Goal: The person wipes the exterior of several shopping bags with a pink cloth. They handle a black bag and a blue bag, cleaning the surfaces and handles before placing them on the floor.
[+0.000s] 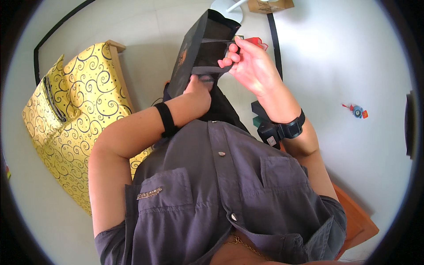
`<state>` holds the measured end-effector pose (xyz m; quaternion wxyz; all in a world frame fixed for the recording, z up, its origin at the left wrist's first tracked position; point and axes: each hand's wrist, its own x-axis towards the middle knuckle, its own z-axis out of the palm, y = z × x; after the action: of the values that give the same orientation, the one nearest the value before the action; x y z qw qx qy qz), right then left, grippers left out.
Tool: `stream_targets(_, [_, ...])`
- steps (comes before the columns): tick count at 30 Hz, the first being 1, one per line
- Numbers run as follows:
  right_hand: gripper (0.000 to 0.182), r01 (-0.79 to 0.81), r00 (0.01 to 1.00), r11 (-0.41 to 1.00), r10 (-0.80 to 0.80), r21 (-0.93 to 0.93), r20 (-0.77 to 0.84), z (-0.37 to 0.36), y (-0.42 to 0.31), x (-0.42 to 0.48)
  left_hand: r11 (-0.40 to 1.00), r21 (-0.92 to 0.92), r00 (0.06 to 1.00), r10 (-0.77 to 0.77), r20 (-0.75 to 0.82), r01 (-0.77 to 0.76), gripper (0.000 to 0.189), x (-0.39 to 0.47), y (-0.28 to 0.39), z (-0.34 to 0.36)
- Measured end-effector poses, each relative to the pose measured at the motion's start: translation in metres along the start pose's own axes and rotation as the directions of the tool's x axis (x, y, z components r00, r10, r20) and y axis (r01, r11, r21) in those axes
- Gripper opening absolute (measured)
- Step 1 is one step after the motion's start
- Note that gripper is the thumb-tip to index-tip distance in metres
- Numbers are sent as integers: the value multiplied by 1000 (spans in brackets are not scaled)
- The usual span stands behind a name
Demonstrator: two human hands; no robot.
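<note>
A black bag or open box (185, 59) with orange print on its side is held up in front of my body, tilted, its dark opening towards the right. My right hand (245, 63) has its fingers curled at the right edge of that opening, thumb and forefinger pinching a dark strip there. My left hand (198, 91) is at the near end of the bag, under a dark band; its fingers are partly hidden, so their grip is unclear. A black strap is round my left wrist, and a black strapped device round my right.
On the left is a seat or bed with a yellow swirl-patterned cover (96, 82). A white lamp base (228, 10) and a cardboard box (270, 6) lie beyond the bag. Dark boxes (260, 109) are below my right forearm, orange furniture (357, 218) at lower right.
</note>
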<state>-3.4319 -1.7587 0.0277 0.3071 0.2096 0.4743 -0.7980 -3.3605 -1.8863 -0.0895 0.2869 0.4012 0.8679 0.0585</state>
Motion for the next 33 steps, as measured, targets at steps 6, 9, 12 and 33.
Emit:
stream_targets(6, [24,-6,998,999,3,-42,-65,-2,-3,-9,928,321,982,177,70,-190,29,-9,-8,-18])
stream_targets(9, [24,0,1000,1000,-1,-20,-25,-2,1,-7,944,215,917,302,-262,-249,26,-15,-19,44])
stream_targets(12, [24,4,1000,1000,-4,-28,-8,-9,3,-3,951,35,925,308,-220,-308,25,-15,-20,42])
stream_targets(33, [40,-100,934,958,-2,-268,-357,-113,-55,-39,-415,-753,267,-909,320,-511,22,-223,-171,162])
